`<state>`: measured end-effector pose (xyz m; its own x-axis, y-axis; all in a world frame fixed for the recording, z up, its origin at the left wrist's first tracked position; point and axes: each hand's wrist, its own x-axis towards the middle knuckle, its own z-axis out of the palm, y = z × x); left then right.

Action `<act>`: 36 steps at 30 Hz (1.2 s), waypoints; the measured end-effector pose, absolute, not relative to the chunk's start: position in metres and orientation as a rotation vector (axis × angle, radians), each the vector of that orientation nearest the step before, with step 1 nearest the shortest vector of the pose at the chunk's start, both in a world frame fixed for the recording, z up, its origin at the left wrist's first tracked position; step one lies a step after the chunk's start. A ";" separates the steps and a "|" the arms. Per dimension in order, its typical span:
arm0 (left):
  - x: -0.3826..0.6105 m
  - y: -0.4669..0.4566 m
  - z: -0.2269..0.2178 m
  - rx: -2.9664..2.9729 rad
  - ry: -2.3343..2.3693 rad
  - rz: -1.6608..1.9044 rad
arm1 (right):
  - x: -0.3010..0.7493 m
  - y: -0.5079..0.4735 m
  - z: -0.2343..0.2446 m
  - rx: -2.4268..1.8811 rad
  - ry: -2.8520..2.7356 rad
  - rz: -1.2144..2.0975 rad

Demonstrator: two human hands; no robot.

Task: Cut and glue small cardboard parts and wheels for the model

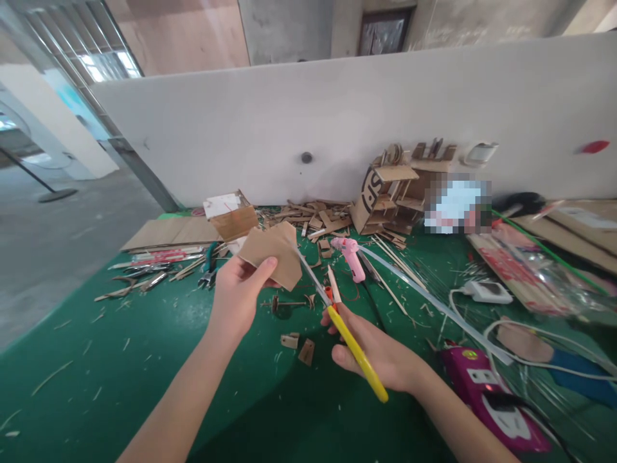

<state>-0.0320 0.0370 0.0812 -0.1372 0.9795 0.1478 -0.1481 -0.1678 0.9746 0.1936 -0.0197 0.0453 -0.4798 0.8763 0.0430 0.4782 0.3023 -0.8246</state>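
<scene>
My left hand [241, 292] pinches a flat, angular piece of brown cardboard [272, 257] between thumb and fingers, above the green table. In my right hand [366, 350] is a tool with a straight yellow handle [357, 354] and a long, narrow metal blade [312, 273]. Its tip meets the right edge of the cardboard; whether it has a second blade I cannot tell. Below the hands lie two small cut cardboard pieces [306, 352]. A thin rod with cardboard bits on it [292, 303] rests behind them. Beyond my right hand lies a pink glue gun [353, 260].
Cardboard scraps [318, 218] pile against the white partition [241, 128]. A cardboard shelf model [383, 199] stands at the back right. Pliers [208, 265] and sticks lie left. On the right are a purple power strip [494, 399], cables, and another person's hand [523, 341] with a blue sleeve.
</scene>
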 end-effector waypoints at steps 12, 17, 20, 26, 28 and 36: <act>-0.058 0.024 0.099 1.409 1.404 1.230 | 0.186 -0.027 0.048 -1.321 -2.178 1.066; -0.057 0.017 0.108 1.438 1.428 1.191 | 0.179 -0.027 0.051 -1.425 -2.153 1.078; -0.056 0.015 0.110 1.447 1.434 1.171 | 0.178 -0.027 0.049 -1.467 -2.168 1.035; -0.055 0.016 0.112 1.436 1.416 1.134 | 0.179 -0.026 0.042 -1.544 -2.173 1.012; -0.056 0.015 0.111 1.439 1.432 1.127 | 0.178 -0.028 0.043 -1.481 -2.182 1.026; -0.058 0.002 0.102 1.435 1.450 1.134 | 0.173 -0.040 0.051 -1.297 -2.254 0.954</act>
